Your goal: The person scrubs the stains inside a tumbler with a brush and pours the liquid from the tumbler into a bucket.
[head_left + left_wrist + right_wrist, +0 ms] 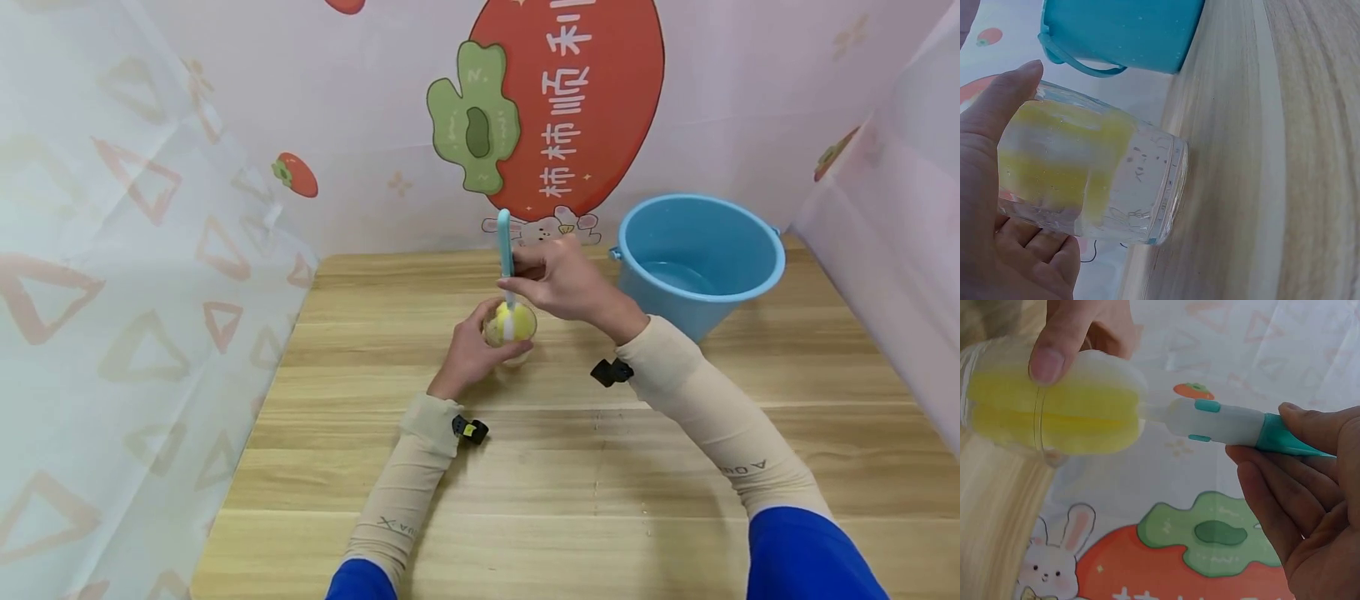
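My left hand (471, 350) grips a clear drinking glass (1147, 181), fingers and thumb around its upper part. In the left wrist view the glass base is close over the wooden table. A bottle brush with a yellow and white sponge head (1097, 419) stands partly inside the glass, the top of the sponge sticking out past the rim. Pinched between the thumb and fingers of my right hand (562, 279) is the brush's teal and white handle (1235, 424), which points upward in the head view.
A light blue bucket (701, 250) with a handle stands at the back right of the wooden table (525, 533). Small water drops (597, 483) dot the tabletop. A printed cloth (375, 108) hangs behind, with sheeting (135, 333) along the left side.
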Demonstrator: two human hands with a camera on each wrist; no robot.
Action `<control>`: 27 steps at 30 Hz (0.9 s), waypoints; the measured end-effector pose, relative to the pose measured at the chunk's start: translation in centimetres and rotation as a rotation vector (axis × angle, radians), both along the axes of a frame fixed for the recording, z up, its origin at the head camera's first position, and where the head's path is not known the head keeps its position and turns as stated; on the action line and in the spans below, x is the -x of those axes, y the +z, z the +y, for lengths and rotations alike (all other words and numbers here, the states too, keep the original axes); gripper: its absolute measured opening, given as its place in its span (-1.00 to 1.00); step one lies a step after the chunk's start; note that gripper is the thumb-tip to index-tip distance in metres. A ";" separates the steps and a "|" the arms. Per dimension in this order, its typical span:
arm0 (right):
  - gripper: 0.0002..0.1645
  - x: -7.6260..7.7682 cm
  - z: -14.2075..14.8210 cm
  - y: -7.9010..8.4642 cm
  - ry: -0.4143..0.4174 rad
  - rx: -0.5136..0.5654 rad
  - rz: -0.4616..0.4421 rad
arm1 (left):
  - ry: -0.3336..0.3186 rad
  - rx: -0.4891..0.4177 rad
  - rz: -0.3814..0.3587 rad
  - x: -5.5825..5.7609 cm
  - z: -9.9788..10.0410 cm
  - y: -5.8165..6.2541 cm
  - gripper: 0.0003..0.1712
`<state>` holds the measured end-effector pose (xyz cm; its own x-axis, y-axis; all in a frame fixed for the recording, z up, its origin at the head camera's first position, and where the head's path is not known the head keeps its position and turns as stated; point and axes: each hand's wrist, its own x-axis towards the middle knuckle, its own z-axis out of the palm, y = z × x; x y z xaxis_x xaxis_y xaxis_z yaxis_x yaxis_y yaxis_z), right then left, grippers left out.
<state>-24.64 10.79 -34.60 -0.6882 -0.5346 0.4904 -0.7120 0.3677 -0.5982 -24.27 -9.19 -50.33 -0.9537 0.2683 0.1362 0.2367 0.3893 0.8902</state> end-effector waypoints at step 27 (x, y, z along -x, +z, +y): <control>-0.80 -0.3 0.4 1.1 -0.086 -0.082 0.005 | -0.005 -0.007 -0.021 -0.1 -0.2 0.2 0.06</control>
<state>-24.37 11.16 -33.49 -0.7312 -0.5122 0.4506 -0.6783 0.4754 -0.5602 -24.20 -9.35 -50.16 -0.9550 0.2720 0.1183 0.2200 0.3820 0.8976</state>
